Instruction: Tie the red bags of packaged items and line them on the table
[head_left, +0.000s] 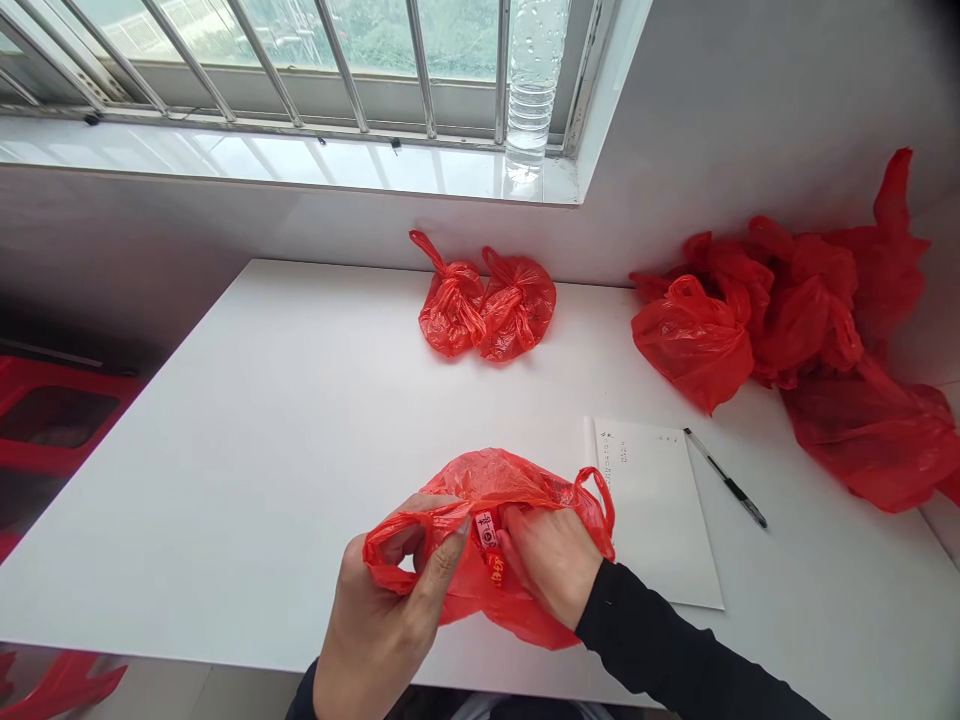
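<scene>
A red plastic bag (495, 480) lies at the near edge of the white table (262, 420), with a small red packet with white lettering (489, 545) at its mouth. My left hand (382, 620) pinches the bag's left handle and rim, fingers closed on the plastic. My right hand (547, 560) grips the bag's right side beside the packet, fingers curled into the plastic. Two knotted red bags (486, 300) sit side by side at the far edge of the table, apart from my hands.
A heap of loose red bags (802, 320) fills the right corner. A sheet of paper (656, 510) and a black pen (726, 478) lie right of my hands. A water bottle (534, 90) stands on the barred windowsill. Red plastic stools (52, 410) stand left of the table.
</scene>
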